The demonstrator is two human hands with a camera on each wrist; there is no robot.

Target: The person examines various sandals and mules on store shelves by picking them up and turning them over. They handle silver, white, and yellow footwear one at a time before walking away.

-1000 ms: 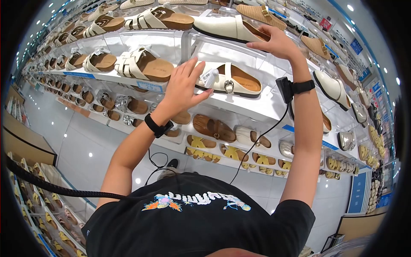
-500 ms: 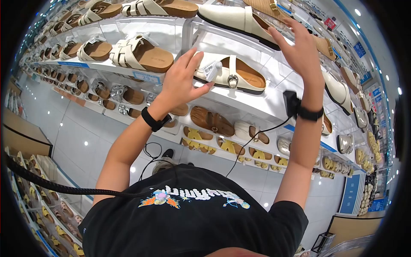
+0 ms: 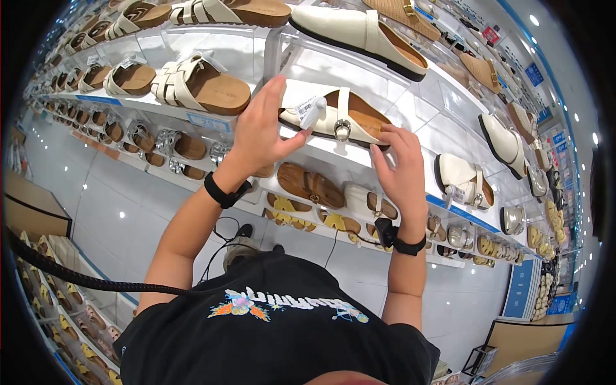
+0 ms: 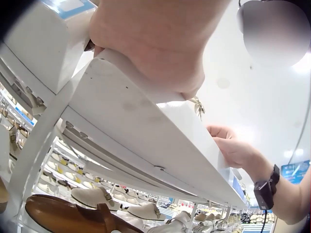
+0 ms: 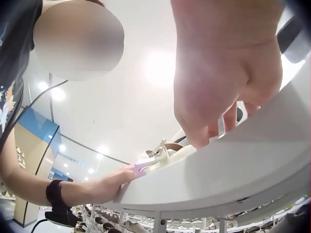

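A cream backless clog (image 3: 327, 122) with a buckled strap, brown footbed and white price tag (image 3: 312, 112) rests on the white shelf. At its toe end is my left hand (image 3: 260, 125), fingers extended and thumb spread toward the tag. My right hand (image 3: 403, 167) is at the heel end, with fingertips and thumb right at the heel rim. In the right wrist view, the clog's buckle (image 5: 159, 148) shows between both hands. A second cream clog (image 3: 359, 35) sits on the tier above, apart from both hands.
Woven cream sandals (image 3: 199, 90) stand left of my left hand, above a blue price label (image 3: 208, 120). To the right is another cream clog (image 3: 465, 179). A brown clog (image 3: 310, 185) and yellow sandals (image 3: 337, 221) fill lower tiers. A cable (image 3: 333, 247) hangs from my right wrist.
My right hand has let go of the upper clog and moved down to the heel of the lower one. My left hand stays by the lower clog's toe.
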